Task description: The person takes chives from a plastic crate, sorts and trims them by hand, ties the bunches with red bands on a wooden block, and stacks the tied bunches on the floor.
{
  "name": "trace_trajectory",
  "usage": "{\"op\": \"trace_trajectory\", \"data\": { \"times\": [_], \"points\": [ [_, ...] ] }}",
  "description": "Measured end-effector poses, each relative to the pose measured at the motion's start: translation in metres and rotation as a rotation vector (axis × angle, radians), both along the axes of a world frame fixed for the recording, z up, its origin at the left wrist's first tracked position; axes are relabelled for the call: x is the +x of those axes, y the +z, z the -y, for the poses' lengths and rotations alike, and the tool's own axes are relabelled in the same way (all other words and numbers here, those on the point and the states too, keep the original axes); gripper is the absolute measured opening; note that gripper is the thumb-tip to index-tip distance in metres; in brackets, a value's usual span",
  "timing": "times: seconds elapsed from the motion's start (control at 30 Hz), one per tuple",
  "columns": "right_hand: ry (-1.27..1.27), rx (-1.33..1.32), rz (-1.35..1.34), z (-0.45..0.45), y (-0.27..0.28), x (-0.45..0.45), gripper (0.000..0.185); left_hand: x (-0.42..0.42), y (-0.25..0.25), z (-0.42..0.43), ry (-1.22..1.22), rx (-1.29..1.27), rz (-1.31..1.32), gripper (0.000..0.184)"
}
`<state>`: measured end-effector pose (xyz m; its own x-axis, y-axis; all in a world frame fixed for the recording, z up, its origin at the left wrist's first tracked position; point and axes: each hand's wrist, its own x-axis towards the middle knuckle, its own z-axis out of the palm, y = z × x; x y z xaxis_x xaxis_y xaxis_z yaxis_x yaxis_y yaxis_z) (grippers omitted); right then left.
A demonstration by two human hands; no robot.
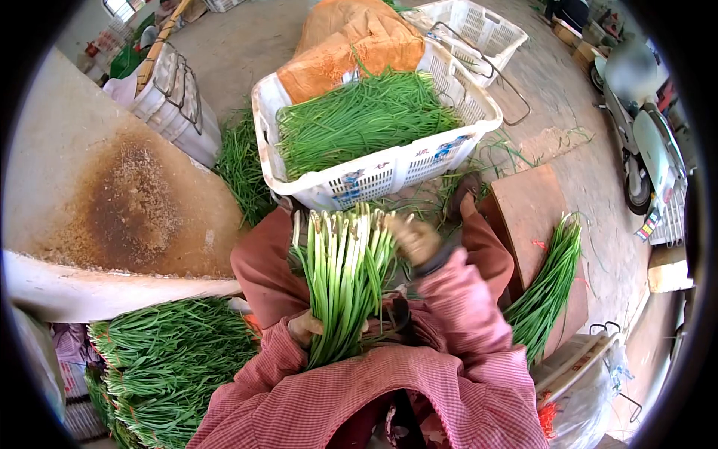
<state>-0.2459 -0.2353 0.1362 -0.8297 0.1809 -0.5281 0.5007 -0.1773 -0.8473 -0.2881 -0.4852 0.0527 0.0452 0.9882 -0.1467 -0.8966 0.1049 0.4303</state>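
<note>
My left hand (305, 328) is wrapped round the lower part of a large bunch of garlic chives (344, 277). The bunch stands upright over my lap, pale stem ends up and green leaves down. At the right side of those stem ends is my right hand (416, 239), smeared by motion. Its fingers are too blurred to show whether they hold anything. Just beyond my knees sits a white plastic crate (374, 179) with loose garlic chives (366, 120) in it. An orange woven sack (351, 45) drapes over its far side.
Bundled chives (172, 367) are stacked at lower left, beside a stained pale slab (142, 202). Another bunch (550, 292) lies on a brown board (535, 194) at right. Behind stand a second white crate (486, 34), a white bin (176, 105) and a parked scooter (651, 142).
</note>
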Motion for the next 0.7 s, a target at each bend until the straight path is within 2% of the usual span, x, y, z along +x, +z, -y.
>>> {"op": "trace_trajectory", "data": {
  "times": [0.03, 0.07, 0.13, 0.2, 0.27, 0.3, 0.37, 0.43, 0.47, 0.53, 0.6, 0.67, 0.7],
  "points": [
    [-0.186, -0.019, -0.252, -0.016, -0.015, 0.010, 0.058, 0.000, 0.013, -0.002, 0.043, -0.002, -0.018, 0.072],
    [-0.397, 0.084, -0.263, -0.020, -0.001, 0.022, 0.068, -0.002, 0.012, -0.003, 0.045, 0.003, -0.017, 0.072],
    [-0.334, 0.219, -0.580, 0.002, 0.003, 0.044, 0.080, -0.001, 0.009, -0.001, 0.100, -0.011, -0.083, 0.071],
    [-0.045, 0.385, -0.459, 0.039, 0.019, 0.053, 0.082, -0.001, 0.024, -0.006, 0.117, -0.057, -0.104, 0.070],
    [0.166, 0.716, -0.451, 0.045, -0.014, 0.050, 0.072, 0.000, 0.026, -0.009, 0.156, -0.081, -0.105, 0.070],
    [0.037, -0.163, -0.144, 0.031, -0.023, 0.044, 0.060, -0.003, 0.022, -0.009, 0.135, -0.044, -0.093, 0.071],
    [-0.090, -1.036, 0.196, -0.006, -0.030, 0.027, 0.049, -0.004, 0.016, -0.005, 0.130, -0.039, -0.078, 0.071],
    [-0.050, -0.740, -0.041, -0.043, -0.039, 0.022, 0.014, -0.004, 0.013, -0.003, 0.132, -0.043, -0.060, 0.071],
    [-0.036, -0.587, -0.157, -0.059, -0.040, 0.020, 0.013, -0.004, 0.011, -0.001, 0.132, -0.047, -0.054, 0.071],
    [-0.139, -0.618, -0.344, -0.088, -0.012, 0.009, 0.016, -0.004, 0.010, -0.001, 0.135, -0.052, -0.040, 0.071],
    [-0.285, -0.800, -0.433, -0.123, -0.025, 0.004, 0.018, -0.004, 0.010, -0.001, 0.141, -0.053, -0.035, 0.071],
    [-0.571, -0.483, -0.408, -0.145, -0.047, -0.002, 0.019, -0.004, 0.009, 0.000, 0.145, -0.054, -0.032, 0.071],
    [-0.199, 0.315, -0.111, -0.149, -0.060, -0.003, 0.018, -0.004, 0.009, 0.001, 0.146, -0.057, -0.031, 0.072]
  ]
}}
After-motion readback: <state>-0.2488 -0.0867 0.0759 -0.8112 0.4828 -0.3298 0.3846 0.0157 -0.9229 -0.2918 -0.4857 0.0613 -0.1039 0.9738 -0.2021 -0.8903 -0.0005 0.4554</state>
